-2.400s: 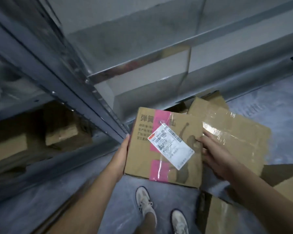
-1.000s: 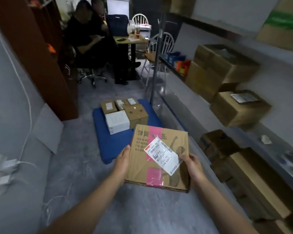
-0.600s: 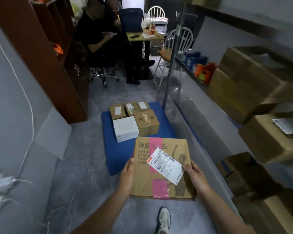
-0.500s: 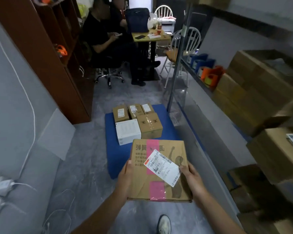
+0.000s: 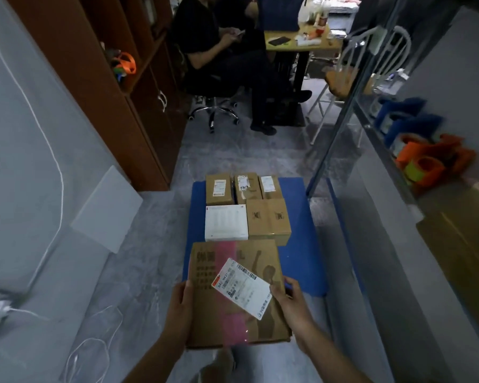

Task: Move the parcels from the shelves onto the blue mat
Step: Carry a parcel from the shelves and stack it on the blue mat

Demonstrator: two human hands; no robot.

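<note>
Gripping the parcel (image 5: pixel 205 305) by its sides, left hand (image 5: pixel 180 310) and right hand (image 5: pixel 291 302) had to lower it flat onto the blue mat (image 5: pixel 304 266).

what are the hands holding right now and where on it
Both hands hold one flat cardboard parcel: the left hand grips its left edge, the right hand its right edge.

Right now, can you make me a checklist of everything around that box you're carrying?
Surface: grey floor, blue mat partly bare.
Job's things: held parcel, not yet down; white box and four brown boxes on mat.
Clutter: white panel leaning on left wall.
Grips: left hand and right hand grip the parcel's sides.
Cables: white cables loose on floor, left.
Surroundings: metal shelves right, brown cabinet left, seated person beyond.
</note>
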